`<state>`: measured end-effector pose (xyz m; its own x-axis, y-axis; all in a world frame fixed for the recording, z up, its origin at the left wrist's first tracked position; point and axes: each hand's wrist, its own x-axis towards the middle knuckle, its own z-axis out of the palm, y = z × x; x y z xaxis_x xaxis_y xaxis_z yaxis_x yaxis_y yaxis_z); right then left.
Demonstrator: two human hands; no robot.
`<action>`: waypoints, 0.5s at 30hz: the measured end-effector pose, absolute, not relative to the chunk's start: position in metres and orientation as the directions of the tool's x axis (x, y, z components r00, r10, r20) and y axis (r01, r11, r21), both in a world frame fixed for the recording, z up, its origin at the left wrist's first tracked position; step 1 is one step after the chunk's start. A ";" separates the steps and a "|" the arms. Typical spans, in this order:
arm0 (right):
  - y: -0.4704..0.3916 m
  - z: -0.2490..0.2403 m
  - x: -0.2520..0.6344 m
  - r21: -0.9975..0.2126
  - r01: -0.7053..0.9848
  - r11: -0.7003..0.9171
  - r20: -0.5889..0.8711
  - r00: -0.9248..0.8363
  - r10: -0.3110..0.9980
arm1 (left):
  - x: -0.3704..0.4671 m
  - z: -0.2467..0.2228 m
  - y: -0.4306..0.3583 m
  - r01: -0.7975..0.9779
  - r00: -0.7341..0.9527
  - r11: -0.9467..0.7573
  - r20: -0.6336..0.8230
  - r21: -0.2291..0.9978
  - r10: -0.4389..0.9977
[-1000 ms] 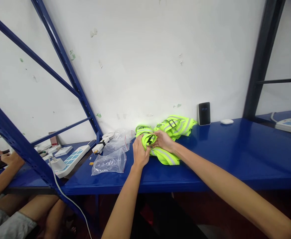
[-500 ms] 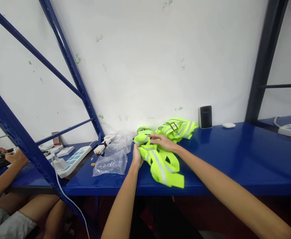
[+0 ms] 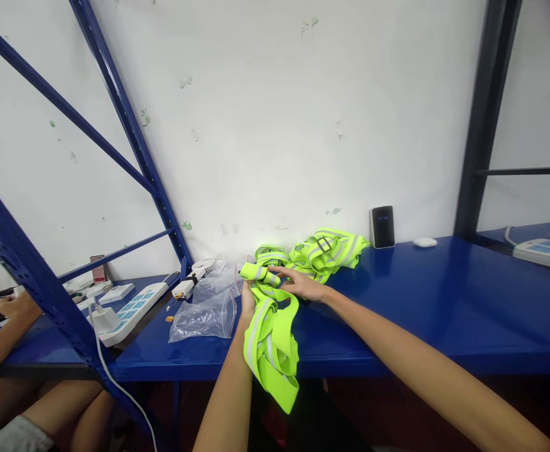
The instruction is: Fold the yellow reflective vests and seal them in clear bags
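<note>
A bright yellow-green reflective strap with silver stripes is in my hands, its upper part bunched and its loose loops hanging past the table's front edge. My left hand is closed round the bunched part, fingers mostly hidden behind the fabric. Touching the bunch from the right, my right hand has its fingers bent; the fingertips seem to rest on the strap. Behind them lie a coiled reflective strap and a larger heap of reflective straps with a black buckle.
Clear plastic bags and a white handheld fan lie left of my hands. A dark-screened device and a white oval object stand near the wall. Beyond the blue post, a co-worker's hand and a power strip show.
The strap's loose loops have swung left and down, from lying on the table to hanging over its front edge. Both hands have shifted slightly left with the bunch. The view has tilted a little.
</note>
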<state>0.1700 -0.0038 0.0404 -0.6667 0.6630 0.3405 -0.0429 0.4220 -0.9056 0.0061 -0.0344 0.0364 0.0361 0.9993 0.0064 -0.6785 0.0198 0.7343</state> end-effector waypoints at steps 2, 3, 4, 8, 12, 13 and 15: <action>-0.004 0.037 0.166 -0.821 0.021 0.571 0.447 -0.599 0.664 | 0.009 0.037 -0.037 -0.682 0.056 0.066 -0.038 0.729 0.998; -0.004 0.036 0.164 -0.765 0.055 0.642 0.505 -0.567 0.651 | 0.010 0.037 -0.039 -0.677 0.065 0.076 -0.043 0.732 0.997; -0.004 0.034 0.163 -0.709 0.084 0.701 0.554 -0.548 0.627 | 0.012 0.037 -0.040 -0.671 0.074 0.084 -0.046 0.737 0.996; -0.005 0.030 0.162 -0.531 0.209 0.821 0.657 -0.511 0.555 | 0.015 0.033 -0.040 -0.658 0.079 0.064 -0.016 0.751 0.997; -0.003 0.031 0.162 -0.379 0.288 0.879 0.741 -0.475 0.475 | 0.020 0.028 -0.031 -0.665 0.038 -0.066 0.122 0.744 0.992; -0.003 0.032 0.163 -0.352 0.280 0.893 0.756 -0.478 0.448 | 0.021 0.028 -0.029 -0.664 0.031 -0.079 0.134 0.744 0.991; -0.003 0.034 0.164 -0.335 0.265 0.904 0.769 -0.477 0.425 | 0.023 0.028 -0.028 -0.649 0.052 -0.052 0.113 0.759 0.992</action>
<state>0.1643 -0.0034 0.0342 -0.4774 0.4251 0.7690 0.2648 0.9041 -0.3354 0.0228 -0.0281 0.0278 0.0523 0.9923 0.1127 -0.6486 -0.0521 0.7594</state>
